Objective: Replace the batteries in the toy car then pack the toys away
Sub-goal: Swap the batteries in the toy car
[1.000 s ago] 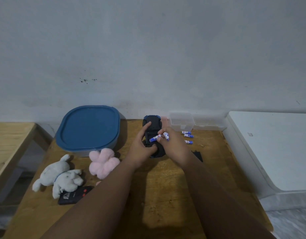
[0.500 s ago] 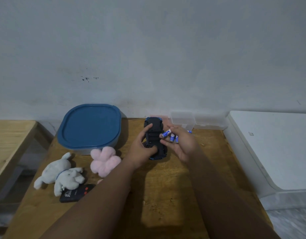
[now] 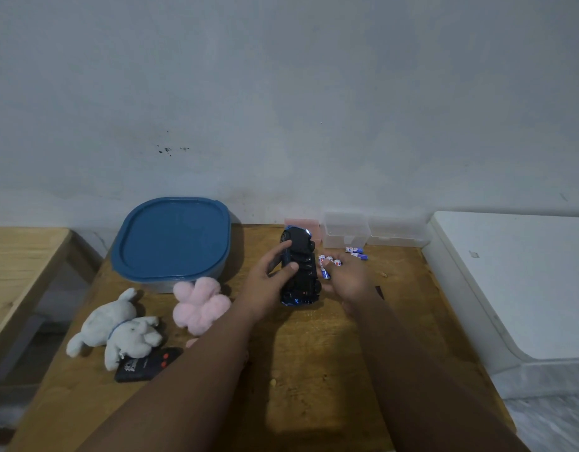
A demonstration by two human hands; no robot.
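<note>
Wooden table (image 3: pixel 314 370) filled the view; toward twelve o'clock the left hand (image 3: pixel 265 285) gripped the upturned toy car (image 3: pixel 301 269). At its three o'clock, the right hand (image 3: pixel 350 282) cupped several batteries (image 3: pixel 328 262) in bent fingers. Feeding them singly, polarity checked, seemed wisest.

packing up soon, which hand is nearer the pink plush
Left. The left hand, gripping the toy car, is beside the pink plush; the right hand, holding batteries, is beyond the car.

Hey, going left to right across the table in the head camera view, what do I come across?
grey plush toy → pink plush toy → left hand → toy car → right hand holding batteries
</note>
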